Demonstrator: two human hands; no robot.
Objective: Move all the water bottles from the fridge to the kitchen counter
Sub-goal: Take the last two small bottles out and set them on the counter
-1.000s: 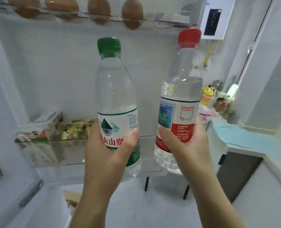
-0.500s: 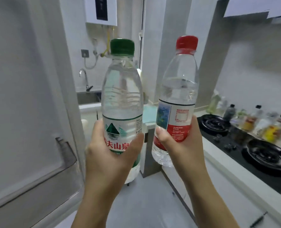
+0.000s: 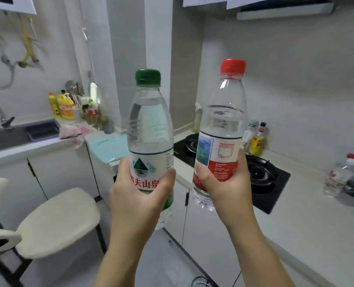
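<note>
Here the left grip [image 3: 138, 195] curls round an upright green-capped bottle [image 3: 150, 125], the right grip [image 3: 223, 183] round a red-capped bottle [image 3: 223, 112] just beside it, both in the air, the bench [image 3: 308, 220] below and right of the right grip.

white chair [image 3: 54, 222], grey tiled walls [image 3: 286, 79]

Green cap [image 3: 148, 77] and green-white label [image 3: 145, 165] with red characters on left bottle [image 3: 151, 125]; red cap [image 3: 233, 66], red-white label [image 3: 223, 151] on right bottle [image 3: 223, 114]; cream chair [image 3: 58, 220], black hob [image 3: 264, 183].
</note>
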